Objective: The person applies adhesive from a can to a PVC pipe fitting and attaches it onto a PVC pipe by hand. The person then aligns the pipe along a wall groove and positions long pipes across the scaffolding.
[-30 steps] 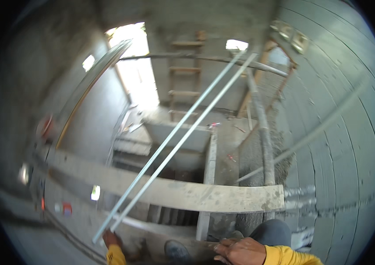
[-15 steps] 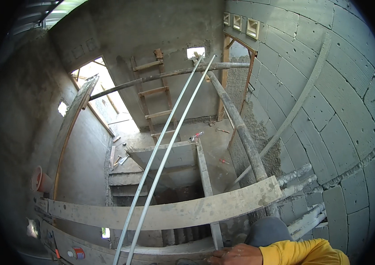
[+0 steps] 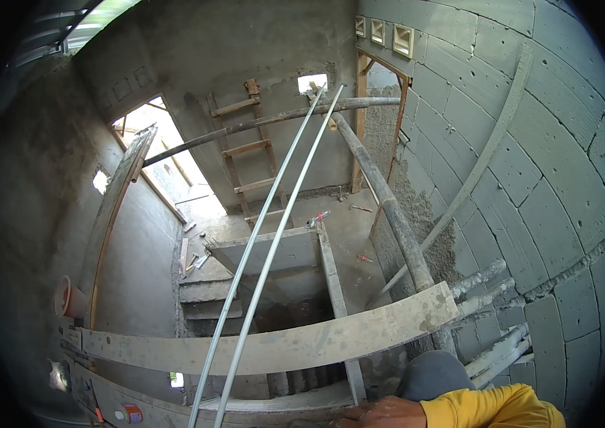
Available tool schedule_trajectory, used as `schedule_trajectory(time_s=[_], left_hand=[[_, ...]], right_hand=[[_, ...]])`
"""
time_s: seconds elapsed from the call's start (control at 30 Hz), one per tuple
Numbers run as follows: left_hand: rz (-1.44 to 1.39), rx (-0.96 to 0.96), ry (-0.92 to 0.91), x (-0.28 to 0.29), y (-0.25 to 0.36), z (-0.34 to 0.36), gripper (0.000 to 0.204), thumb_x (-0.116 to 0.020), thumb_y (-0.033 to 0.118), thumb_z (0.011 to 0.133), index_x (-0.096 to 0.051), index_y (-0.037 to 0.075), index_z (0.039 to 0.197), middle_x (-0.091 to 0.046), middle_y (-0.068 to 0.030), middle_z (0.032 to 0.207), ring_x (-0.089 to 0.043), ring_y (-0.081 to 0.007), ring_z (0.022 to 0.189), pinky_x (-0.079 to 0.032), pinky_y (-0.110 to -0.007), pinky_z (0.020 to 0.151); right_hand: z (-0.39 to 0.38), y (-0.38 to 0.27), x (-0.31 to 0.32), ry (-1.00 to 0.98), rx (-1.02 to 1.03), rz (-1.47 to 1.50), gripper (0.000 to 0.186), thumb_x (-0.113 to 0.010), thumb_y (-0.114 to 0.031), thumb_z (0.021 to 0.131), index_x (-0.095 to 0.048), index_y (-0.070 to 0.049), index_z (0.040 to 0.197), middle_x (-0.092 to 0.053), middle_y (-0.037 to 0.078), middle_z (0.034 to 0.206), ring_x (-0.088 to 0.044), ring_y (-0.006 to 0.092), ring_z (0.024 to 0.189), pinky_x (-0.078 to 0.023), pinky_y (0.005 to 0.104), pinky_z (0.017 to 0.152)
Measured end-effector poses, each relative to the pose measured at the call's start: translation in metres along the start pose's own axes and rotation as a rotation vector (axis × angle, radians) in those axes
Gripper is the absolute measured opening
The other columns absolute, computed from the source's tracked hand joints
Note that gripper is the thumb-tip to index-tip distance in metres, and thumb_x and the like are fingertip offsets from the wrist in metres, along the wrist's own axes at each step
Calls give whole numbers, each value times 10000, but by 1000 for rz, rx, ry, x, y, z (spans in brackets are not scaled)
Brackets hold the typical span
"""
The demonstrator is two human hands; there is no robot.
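My right hand (image 3: 386, 413), in a yellow sleeve (image 3: 491, 406), rests low at the bottom edge of the view, near the end of an upright board (image 3: 354, 379). Its fingers are partly cut off by the frame edge, so their grip is unclear. A rounded grey shape (image 3: 434, 376) lies just beyond the wrist; I cannot tell what it is. My left hand is not in view. Two long thin pale rods (image 3: 263, 257) slant from the bottom edge up toward a crossing pole (image 3: 231, 130), passing over a wide plank (image 3: 281, 351).
Below lies a floor with stairs (image 3: 206, 291) and a low block wall (image 3: 274, 250). A wooden ladder (image 3: 249, 150) leans on the far wall. Thick pole (image 3: 388, 203) and grey block wall (image 3: 559, 157) stand right. A bucket (image 3: 69, 299) and small can (image 3: 131, 413) are left.
The view has turned slightly, so the rods' lower ends appear a little further right. My right hand stays in nearly the same place.
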State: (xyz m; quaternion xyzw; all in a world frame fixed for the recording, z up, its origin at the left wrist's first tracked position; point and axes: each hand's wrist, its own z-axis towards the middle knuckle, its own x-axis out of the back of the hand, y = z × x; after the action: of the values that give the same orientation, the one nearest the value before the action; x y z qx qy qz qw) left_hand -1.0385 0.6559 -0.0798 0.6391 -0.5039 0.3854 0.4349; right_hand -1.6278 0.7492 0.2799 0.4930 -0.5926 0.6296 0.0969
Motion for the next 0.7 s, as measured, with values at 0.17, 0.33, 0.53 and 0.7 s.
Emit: schedule_trajectory(time_s=[0.17,0.33,0.53,0.7], left_hand=[[-48,125,-4,5,41,-21,495,-522,488,965,-638,36,1129,-702,-245,996,-664,-445,947,-511,-544,812],[44,172,-63,22,74,-22,587,-457,574,979,-671,45,1119,-715,-233,982,-663,-468,917,-523,-553,796],[-12,-11,-92,-10,68,2,633,-398,602,990,-676,40,1076,-702,-273,923,-660,-487,888,-521,-571,776],[-122,-98,-160,-37,42,15,592,-455,565,985,-713,34,935,-702,-251,849,-679,-436,837,-529,-532,740]], right_hand=[[0,-3,-2,38,-19,54,433,-628,-275,925,-577,-5,1260,-657,216,1100,-680,385,898,-566,467,741],[4,4,-1,9,-28,51,430,-637,-277,916,-581,-21,1257,-656,208,1058,-683,375,879,-560,470,705],[5,-2,3,34,-63,57,400,-623,-287,925,-593,-27,1229,-663,201,982,-681,363,861,-554,472,687],[6,4,-2,12,-39,37,440,-611,-296,931,-587,-12,1266,-666,205,1054,-682,365,877,-563,460,717]])
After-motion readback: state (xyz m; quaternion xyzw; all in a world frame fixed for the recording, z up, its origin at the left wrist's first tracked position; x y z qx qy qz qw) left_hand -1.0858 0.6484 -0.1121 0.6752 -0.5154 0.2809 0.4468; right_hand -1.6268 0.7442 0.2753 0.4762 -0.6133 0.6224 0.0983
